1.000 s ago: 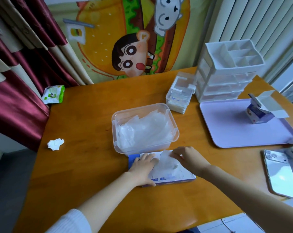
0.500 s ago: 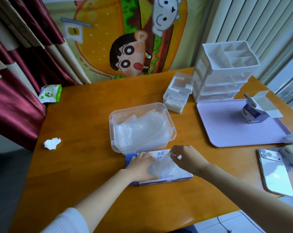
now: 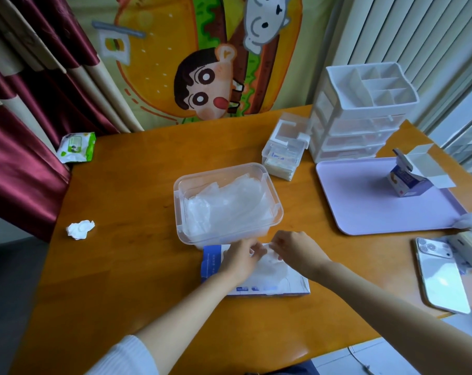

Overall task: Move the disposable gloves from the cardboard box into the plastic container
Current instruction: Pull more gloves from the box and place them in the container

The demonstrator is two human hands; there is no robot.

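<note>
Translucent plastic film fills much of the plastic container [image 3: 273, 185]: a loose, crumpled heap of disposable gloves [image 3: 226, 209] lies inside it on the wooden table [image 3: 137, 185], so a good part of the transfer looks done. The cardboard box [image 3: 212, 263], blue and white, lies flat just in front of the container, close against its near wall, with its top opening facing up. Both hands meet over that opening. The left hand [image 3: 240, 260] is on the left side with its fingers curled toward the middle, and the right hand [image 3: 297, 253] faces it, fingertips bent down and drawn together. Between them a thin, cloudy glove [image 3: 273, 267] stands up out of the box. Each hand appears to pinch an edge of it, though the film is so sheer and the fingers so close that the exact grip is hard to read. The glove is partly out of the box and not yet over the container. How many gloves are left in the box cannot be told, since the hands and the film cover the opening. By my reading the task is somewhere midway: this glove has to be lifted clear, carried the short way forward and dropped on the heap, and the same repeated until the box is empty. The container has room above the heap.
</note>
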